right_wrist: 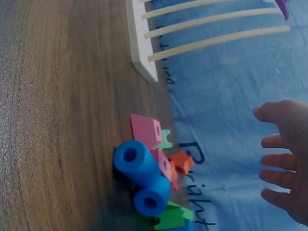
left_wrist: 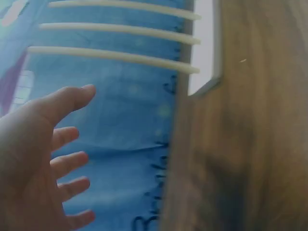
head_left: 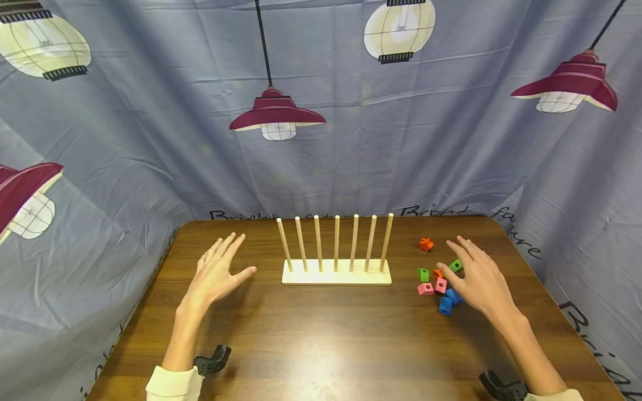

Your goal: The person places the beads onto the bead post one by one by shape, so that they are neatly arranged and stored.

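Observation:
A pale wooden peg rack (head_left: 336, 277) with several upright pegs stands at the middle of the brown table, its pegs bare. My left hand (head_left: 214, 274) hovers left of the rack with fingers spread, holding nothing. On the right, my right hand (head_left: 478, 278) is held above and beside a cluster of small beads, fingers extended and nothing in them. The cluster has blue cylinders (right_wrist: 137, 162), pink blocks (head_left: 425, 289), green pieces (head_left: 423, 274) and orange star-like pieces (head_left: 426, 244). In the right wrist view the holes through the blue cylinders show.
The wooden table (head_left: 311, 340) has rounded far corners. Behind it and at its sides hangs a grey-blue cloth (head_left: 351, 161) printed with lamps and lettering. Black wrist mounts (head_left: 213, 360) sit on both forearms, near the pale sleeves.

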### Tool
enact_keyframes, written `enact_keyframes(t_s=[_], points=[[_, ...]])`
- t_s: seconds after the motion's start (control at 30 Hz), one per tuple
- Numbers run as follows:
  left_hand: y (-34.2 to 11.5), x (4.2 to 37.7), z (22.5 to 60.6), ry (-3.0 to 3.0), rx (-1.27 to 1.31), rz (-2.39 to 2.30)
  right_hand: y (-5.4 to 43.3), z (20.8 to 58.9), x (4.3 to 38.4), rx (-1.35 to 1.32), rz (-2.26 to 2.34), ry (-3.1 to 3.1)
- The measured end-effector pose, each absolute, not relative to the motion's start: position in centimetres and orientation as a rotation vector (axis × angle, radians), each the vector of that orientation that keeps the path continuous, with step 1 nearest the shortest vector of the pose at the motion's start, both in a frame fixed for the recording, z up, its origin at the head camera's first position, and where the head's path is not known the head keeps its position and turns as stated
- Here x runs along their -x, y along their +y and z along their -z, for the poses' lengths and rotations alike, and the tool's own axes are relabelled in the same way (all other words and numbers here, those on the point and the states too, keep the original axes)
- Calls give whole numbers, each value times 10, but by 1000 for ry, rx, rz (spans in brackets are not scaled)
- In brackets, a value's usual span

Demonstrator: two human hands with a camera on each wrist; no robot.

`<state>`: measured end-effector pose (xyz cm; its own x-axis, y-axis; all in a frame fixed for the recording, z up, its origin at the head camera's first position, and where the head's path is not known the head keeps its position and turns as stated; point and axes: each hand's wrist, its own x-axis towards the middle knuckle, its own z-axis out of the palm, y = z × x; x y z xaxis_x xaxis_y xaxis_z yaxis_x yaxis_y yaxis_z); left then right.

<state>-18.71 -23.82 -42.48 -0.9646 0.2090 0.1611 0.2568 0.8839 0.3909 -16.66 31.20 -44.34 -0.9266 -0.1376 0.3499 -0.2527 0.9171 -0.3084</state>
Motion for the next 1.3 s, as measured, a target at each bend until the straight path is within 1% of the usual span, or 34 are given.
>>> enact_keyframes(t_s=[0.17, 0.33, 0.53, 0.87, 1.3], points=[[-227, 197, 452, -2951, 494, 904, 315, 452, 176, -240, -646, -2709], [-214, 209, 480, -2974, 569, 1121, 316, 464, 188, -236, -715, -2676], [-204, 219, 504, -3010, 578, 1276, 315, 474, 208, -270, -768, -2687], [-205, 233, 517, -3018, 485, 1368, 315, 490, 243, -196, -851, -2790], [-206, 241, 515, -3036, 572, 1405, 316, 501, 276, -96, -870, -2900]])
